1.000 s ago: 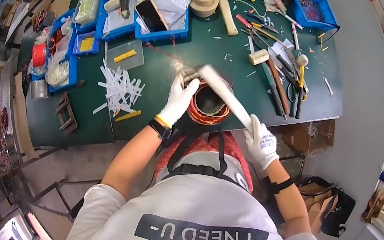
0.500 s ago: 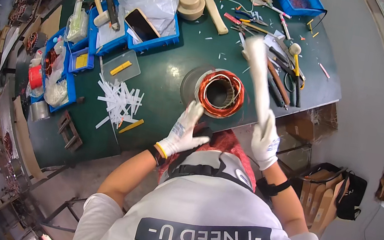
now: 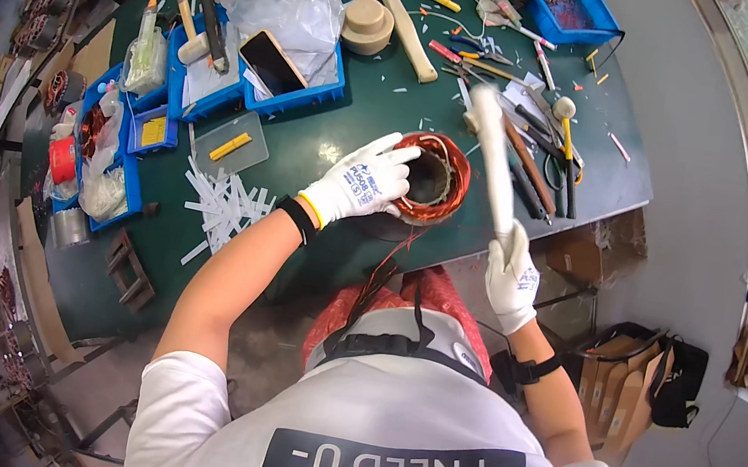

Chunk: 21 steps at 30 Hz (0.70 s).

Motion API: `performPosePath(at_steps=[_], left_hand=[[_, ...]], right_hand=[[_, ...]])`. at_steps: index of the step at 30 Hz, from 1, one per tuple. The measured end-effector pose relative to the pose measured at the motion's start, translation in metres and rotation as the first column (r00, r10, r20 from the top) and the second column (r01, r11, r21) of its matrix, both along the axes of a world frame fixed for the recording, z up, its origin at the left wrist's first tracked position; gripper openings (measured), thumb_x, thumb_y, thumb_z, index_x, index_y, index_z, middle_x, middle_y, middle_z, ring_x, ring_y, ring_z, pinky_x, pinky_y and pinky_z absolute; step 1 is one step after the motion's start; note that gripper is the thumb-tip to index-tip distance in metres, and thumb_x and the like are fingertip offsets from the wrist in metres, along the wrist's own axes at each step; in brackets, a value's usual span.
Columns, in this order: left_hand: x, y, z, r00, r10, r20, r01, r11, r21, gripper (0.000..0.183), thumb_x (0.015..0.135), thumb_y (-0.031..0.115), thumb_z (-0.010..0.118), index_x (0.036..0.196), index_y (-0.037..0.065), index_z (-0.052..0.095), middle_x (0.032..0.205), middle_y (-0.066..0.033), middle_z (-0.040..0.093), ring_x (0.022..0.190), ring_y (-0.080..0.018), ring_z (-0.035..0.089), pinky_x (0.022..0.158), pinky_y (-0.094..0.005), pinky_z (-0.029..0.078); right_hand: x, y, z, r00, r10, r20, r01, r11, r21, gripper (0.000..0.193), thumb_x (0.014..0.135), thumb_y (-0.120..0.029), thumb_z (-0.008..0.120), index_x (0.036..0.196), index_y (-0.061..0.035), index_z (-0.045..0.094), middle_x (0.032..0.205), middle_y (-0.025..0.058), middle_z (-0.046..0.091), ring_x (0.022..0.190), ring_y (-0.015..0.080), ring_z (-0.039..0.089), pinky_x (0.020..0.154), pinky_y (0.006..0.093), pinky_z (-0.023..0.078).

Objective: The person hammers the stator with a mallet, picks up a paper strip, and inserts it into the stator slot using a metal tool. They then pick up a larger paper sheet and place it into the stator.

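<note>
The white-gloved right hand [image 3: 512, 281] has its grip closed on the lower end of a long, pale, blurred tool [image 3: 497, 163]. The white-gloved left hand [image 3: 364, 177] touches the left side of a copper-wound ring [image 3: 450, 202] on the green bench [image 3: 345, 110]; whether its grip is closed I cannot tell.

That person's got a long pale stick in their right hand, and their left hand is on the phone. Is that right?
Not quite: the left hand is at the copper-red wire ring, not on the phone, as the head view shows. The right hand does hold the long pale stick.
</note>
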<state>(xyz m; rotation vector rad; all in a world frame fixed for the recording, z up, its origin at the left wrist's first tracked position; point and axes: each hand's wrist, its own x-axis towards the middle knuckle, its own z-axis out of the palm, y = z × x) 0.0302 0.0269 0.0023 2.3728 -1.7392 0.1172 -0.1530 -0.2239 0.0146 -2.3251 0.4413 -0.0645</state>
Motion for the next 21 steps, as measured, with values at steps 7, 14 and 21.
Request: performPosePath(at_steps=[7, 14, 21], left_hand=[[-0.039, -0.016, -0.007, 0.948, 0.317, -0.006, -0.314, 0.941, 0.123, 0.026, 0.073, 0.04, 0.072, 0.075, 0.015, 0.065, 0.078, -0.004, 0.061, 0.1, -0.022, 0.056, 0.107, -0.0429, 0.036], [-0.003, 0.035, 0.005, 0.983, 0.154, 0.097, -0.143, 0.983, -0.112, 0.039, 0.069, 0.038, 0.077, 0.097, 0.015, 0.064, 0.103, -0.0049, 0.059, 0.123, -0.0241, 0.05, 0.112, -0.0499, 0.031], [-0.037, 0.024, -0.005, 0.956, 0.292, 0.022, -0.293, 0.956, 0.011, 0.02, 0.073, 0.035, 0.071, 0.077, 0.016, 0.066, 0.08, -0.0046, 0.063, 0.097, -0.0218, 0.058, 0.111, -0.045, 0.034]], right_hand=[[0.015, 0.012, -0.022, 0.976, 0.029, -0.217, -0.071, 0.979, -0.19, 0.049, 0.094, -0.027, 0.056, 0.137, -0.0075, 0.043, 0.096, 0.0257, 0.065, 0.09, 0.0442, 0.064, 0.078, 0.0476, 0.05], [0.009, 0.023, -0.036, 0.99, 0.124, -0.063, -0.133, 0.977, -0.166, 0.054, 0.093, -0.021, 0.057, 0.138, -0.0018, 0.037, 0.098, 0.0254, 0.065, 0.087, 0.0448, 0.064, 0.076, 0.0491, 0.051], [0.014, 0.041, 0.022, 0.984, 0.027, 0.176, -0.029, 1.0, 0.007, 0.051, 0.094, -0.016, 0.056, 0.137, 0.0004, 0.034, 0.089, 0.0247, 0.064, 0.077, 0.0413, 0.064, 0.072, 0.0454, 0.05]])
